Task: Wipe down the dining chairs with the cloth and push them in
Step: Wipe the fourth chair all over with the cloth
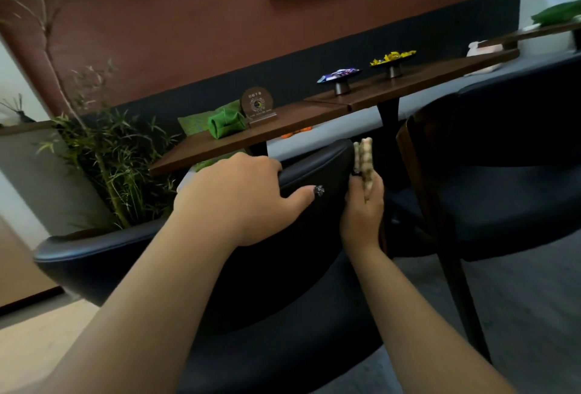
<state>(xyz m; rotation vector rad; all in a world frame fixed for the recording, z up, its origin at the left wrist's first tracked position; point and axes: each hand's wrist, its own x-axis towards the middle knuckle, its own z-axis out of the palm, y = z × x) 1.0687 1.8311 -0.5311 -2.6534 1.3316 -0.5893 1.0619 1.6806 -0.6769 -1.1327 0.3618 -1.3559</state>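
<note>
The left hand (242,195) sits at the centre of the frame, clasping the top edge of the near chair (132,255) — fingers curled over the far side of the black padded backrest, thumb stretched along its near face. Just right of it, the right hand (363,208) pinches a folded beige cloth (364,159), which stands upright above the fingers at the right end of that backrest; whether the cloth touches the chair is hard to tell, as the picture is blurred there. A second chair (509,154) with a dark wooden frame fills the right side. Behind both runs a brown wooden table (301,113) carrying a green pouch (226,123), a round sign (257,104) and two small pedestal dishes (341,77) — one with wrapped sweets, one with yellow pieces. A leafy potted plant (107,148) stands at the left.
</note>
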